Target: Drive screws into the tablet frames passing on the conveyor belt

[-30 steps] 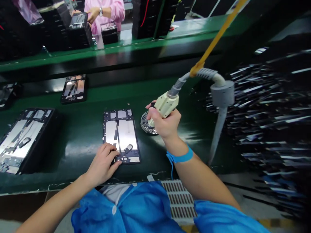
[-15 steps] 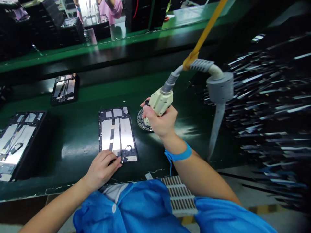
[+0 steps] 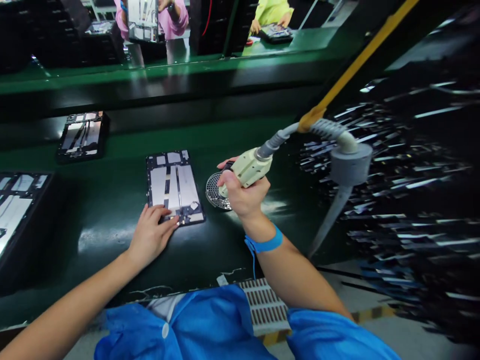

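My right hand (image 3: 245, 195) is wrapped round a cream electric screwdriver (image 3: 250, 168), tilted over a round perforated metal disc (image 3: 212, 192). The hand hides the tool's tip, so I cannot tell whether it touches the disc. Left of the disc an opened tablet (image 3: 189, 182) lies flat on the green bench (image 3: 112, 200), its silver battery panels and dark flat cables showing. My left hand (image 3: 152, 231) holds the tablet's lower left edge, thumb and forefinger close together there. Whether something small is between those fingertips I cannot make out.
Two more opened devices, one at back left (image 3: 81, 135) and one at the left edge (image 3: 15, 210), sit on the bench. A yellow strap (image 3: 348, 80) and grey cable (image 3: 288, 131) hang at right. Co-workers' sleeves, pink (image 3: 178, 22) and yellow (image 3: 272, 11), show across the bench.
The tablet has slid away from me along the bench, my left hand moving with it. The screwdriver leans over further, still above the disc. The view has shifted slightly.
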Motion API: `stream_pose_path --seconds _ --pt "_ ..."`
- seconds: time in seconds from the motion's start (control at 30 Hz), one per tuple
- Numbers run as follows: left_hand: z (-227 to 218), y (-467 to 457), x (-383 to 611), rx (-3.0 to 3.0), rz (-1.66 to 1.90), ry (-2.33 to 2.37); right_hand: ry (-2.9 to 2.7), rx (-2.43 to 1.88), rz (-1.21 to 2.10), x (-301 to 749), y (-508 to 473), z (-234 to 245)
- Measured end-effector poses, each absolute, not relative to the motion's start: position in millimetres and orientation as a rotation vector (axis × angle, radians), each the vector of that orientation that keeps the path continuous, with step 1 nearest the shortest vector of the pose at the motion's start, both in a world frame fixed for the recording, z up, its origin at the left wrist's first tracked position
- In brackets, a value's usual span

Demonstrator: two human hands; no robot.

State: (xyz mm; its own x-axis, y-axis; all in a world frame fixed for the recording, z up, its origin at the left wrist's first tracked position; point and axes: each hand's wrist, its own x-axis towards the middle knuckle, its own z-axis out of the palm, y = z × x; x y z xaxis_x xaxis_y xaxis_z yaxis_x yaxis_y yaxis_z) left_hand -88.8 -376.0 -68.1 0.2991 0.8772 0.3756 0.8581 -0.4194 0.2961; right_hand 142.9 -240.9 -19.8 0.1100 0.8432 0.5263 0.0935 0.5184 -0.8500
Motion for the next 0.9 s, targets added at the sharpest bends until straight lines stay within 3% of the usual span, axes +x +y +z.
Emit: stream_pose_path --seconds 0.9 --pt "-61.6 -350.7 -80.6 2.612 0.714 1.606 -1.3 -0.909 0.744 139.4 -244.8 -19.3"
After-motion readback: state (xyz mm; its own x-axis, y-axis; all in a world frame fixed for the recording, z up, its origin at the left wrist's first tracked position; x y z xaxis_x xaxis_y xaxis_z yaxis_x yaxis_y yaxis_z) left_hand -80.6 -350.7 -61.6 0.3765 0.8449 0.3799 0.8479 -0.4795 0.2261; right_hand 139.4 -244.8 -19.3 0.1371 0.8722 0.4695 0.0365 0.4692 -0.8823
